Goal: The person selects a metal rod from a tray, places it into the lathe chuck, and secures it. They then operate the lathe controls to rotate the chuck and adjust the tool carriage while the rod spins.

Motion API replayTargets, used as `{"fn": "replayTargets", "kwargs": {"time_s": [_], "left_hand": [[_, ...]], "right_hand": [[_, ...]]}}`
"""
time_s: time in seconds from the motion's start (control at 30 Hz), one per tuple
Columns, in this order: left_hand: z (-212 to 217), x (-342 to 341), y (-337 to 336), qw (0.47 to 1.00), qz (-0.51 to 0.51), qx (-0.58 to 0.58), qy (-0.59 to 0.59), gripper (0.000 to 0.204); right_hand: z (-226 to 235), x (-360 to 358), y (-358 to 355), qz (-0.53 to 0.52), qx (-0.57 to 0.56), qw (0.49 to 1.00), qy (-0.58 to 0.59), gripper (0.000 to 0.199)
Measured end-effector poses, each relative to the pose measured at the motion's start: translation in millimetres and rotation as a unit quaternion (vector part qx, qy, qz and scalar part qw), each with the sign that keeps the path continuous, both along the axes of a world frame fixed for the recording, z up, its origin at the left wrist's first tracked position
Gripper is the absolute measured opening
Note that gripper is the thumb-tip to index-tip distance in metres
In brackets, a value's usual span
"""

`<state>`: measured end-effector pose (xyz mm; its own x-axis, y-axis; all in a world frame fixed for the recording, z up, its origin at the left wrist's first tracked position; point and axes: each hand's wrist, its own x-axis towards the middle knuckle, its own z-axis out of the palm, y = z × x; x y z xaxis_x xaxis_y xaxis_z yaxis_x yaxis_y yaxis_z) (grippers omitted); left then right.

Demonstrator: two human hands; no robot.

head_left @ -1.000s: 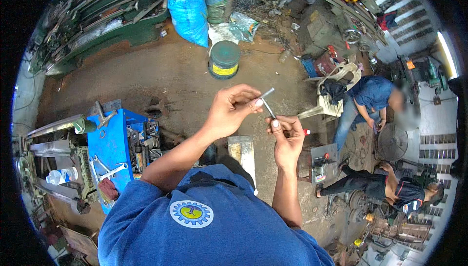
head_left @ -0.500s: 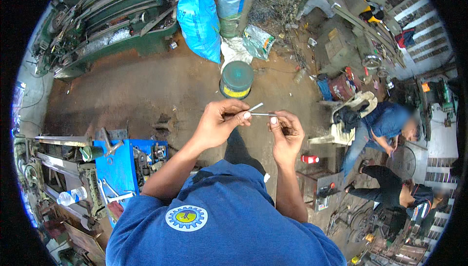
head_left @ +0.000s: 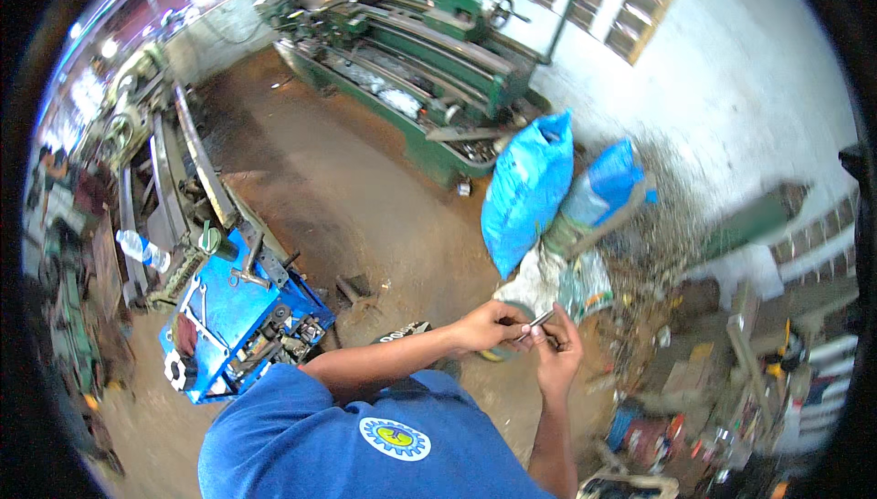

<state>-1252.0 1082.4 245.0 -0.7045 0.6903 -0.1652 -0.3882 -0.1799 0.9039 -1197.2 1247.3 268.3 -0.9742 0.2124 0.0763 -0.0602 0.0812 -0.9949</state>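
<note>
We hold a short, thin metal rod (head_left: 539, 321) between both hands, out in front of our chest and above the dirt floor (head_left: 365, 197). Our left hand (head_left: 491, 324) is closed around one end, pinching it between thumb and fingertips, and our right hand (head_left: 557, 355) grips the other end from below, its fingers curled up to the rod. The two hands nearly touch each other. Just beyond them on the floor stand two blue sacks (head_left: 528, 190), the larger one upright and the smaller one leaning to the right, with crumpled plastic wrapping (head_left: 548, 284) at their foot. Behind the sacks runs a long green lathe (head_left: 429, 51) along the white wall (head_left: 749, 88). To our left, near our elbow, stands a blue tool trolley (head_left: 233, 316) with wrenches and metal parts lying on its top. To our right, the floor is crowded with scrap and small containers, too blurred to tell apart.
</note>
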Motion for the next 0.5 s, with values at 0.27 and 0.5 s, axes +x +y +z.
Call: {"fn": "replayTargets", "kwargs": {"time_s": [0.27, 0.5], "left_hand": [[-53.4, -125.8, -72.6, 0.992, -0.027, -0.003, -0.124, 0.029], [-86.6, -265.7, -146.5, 0.991, -0.013, -0.021, -0.129, 0.037]], "right_hand": [[-51.4, -158.7, -54.7, 0.128, -0.080, 0.984, -0.094, 0.032], [-74.6, -314.0, -135.5, 0.160, -0.122, 0.964, -0.176, 0.032]]}}
